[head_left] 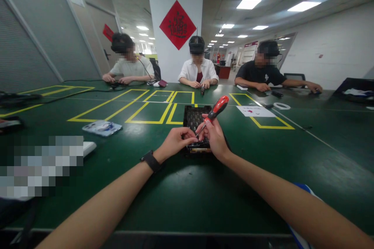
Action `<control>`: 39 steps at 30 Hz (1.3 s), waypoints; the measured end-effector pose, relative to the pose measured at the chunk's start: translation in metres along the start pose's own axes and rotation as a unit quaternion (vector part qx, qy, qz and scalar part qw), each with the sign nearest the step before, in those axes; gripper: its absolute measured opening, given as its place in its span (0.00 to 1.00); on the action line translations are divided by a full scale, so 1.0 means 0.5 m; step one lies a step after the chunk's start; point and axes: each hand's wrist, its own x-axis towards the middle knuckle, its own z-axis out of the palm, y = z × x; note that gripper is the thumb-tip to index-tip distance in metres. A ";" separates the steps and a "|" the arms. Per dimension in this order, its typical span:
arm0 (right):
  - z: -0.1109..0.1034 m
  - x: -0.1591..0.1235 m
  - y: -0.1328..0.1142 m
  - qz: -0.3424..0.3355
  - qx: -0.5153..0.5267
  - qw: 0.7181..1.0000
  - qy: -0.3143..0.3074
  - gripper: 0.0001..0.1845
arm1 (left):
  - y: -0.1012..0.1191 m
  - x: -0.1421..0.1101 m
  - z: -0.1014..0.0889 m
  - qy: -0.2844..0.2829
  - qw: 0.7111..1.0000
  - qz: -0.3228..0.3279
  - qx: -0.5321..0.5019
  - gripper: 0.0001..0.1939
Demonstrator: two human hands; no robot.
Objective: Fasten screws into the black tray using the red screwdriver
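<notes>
My right hand (215, 137) is closed on a screwdriver (216, 109) with a red and black handle. The tool is tilted, its handle up to the right and its metal shaft pointing down towards my left fingers. My left hand (179, 140) is pinched beside the lower end of the shaft; whatever is between its fingertips is too small or hidden to make out. Both hands are over a black plastic case (189, 113) on the green table (163, 194). My hands cover much of the case's inside, and the screwdriver's tip is hard to see.
Left of the case lies a pale, patterned flat packet (102, 128). A printed white sheet (254, 111) and a white ring-shaped roll (281, 106) lie to the right. Yellow tape (146, 122) outlines areas on the table. Three people sit across it, their hands on the far side.
</notes>
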 end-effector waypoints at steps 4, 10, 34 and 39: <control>-0.003 0.004 0.001 0.005 0.005 1.000 -0.016 0.17 | -0.005 -0.002 0.005 -0.005 1.000 -0.004 -0.009 0.15; -0.003 0.008 0.010 0.018 0.021 0.999 -0.042 0.17 | -0.007 -0.001 0.009 -0.037 0.998 0.043 -0.019 0.14; -0.006 0.005 0.013 -0.004 0.007 1.000 -0.021 0.15 | -0.001 -0.003 0.008 -0.021 0.995 0.045 0.082 0.13; -0.007 0.008 0.014 -0.001 0.013 1.000 -0.004 0.16 | 0.006 -0.005 0.010 -0.023 0.997 0.033 0.066 0.12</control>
